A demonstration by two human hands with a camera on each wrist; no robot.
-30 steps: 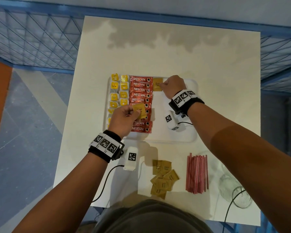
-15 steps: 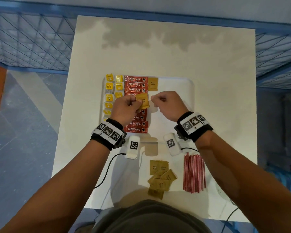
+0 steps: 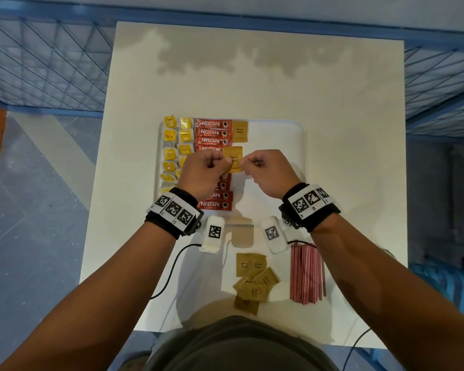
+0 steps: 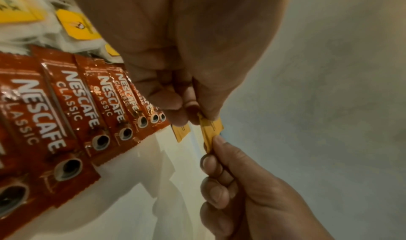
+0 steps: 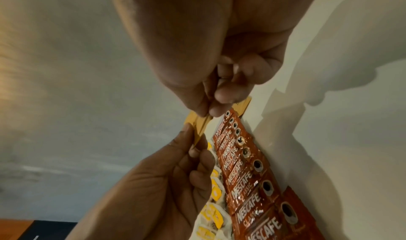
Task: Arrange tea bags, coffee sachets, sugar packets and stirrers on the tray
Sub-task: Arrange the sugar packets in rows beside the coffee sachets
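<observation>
Above the white tray (image 3: pixel 279 145) both hands pinch one brown sugar packet (image 3: pixel 233 159). My left hand (image 3: pixel 225 164) holds its left edge and my right hand (image 3: pixel 243 166) its right edge. The left wrist view shows the packet (image 4: pixel 211 130) edge-on between the two pinches, and so does the right wrist view, where the packet (image 5: pixel 197 125) hangs above the sachets. On the tray lie two columns of yellow tea bags (image 3: pixel 170 136), a column of red coffee sachets (image 3: pixel 212 132) and one brown sugar packet (image 3: pixel 239 131). My left hand hides the middle sachets.
Several loose brown sugar packets (image 3: pixel 253 279) lie in a heap on the white table near its front edge. A bundle of red stirrers (image 3: pixel 307 274) lies to their right. Blue mesh fencing (image 3: pixel 51 62) stands beyond the table on both sides.
My right hand has drawn back from the sugar packet at the tray's far end and taken the right edge of the packet that my left hand carried up over the sachets.
</observation>
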